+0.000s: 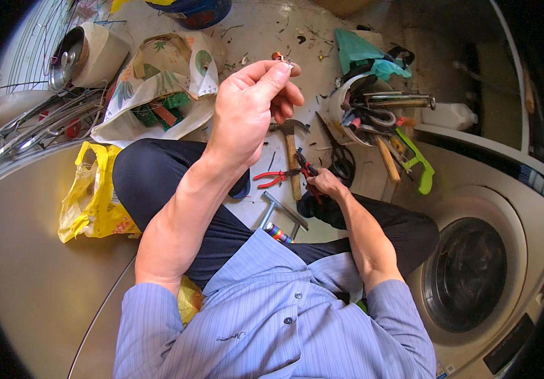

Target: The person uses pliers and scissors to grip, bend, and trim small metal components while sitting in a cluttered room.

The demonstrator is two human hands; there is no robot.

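Observation:
Raised toward the far middle, my left hand pinches a small piece of copper-coloured and silvery metal between thumb and fingers; its exact kind is too small to tell. Lower and to the right, my right hand is closed around dark-jawed pliers, their handles mostly hidden in the palm. Just left of these lies another pair of pliers with red handles, across the wooden handle of a claw hammer. Large black scissors rest beyond my right hand. A T-shaped metal tool lies near my lap.
A white printed bag with green circuit boards stands left, a yellow plastic bag beside my knee. At right, a white bucket bristles with tools near a front-loading washing machine. A blue bucket and scattered scraps are farther off.

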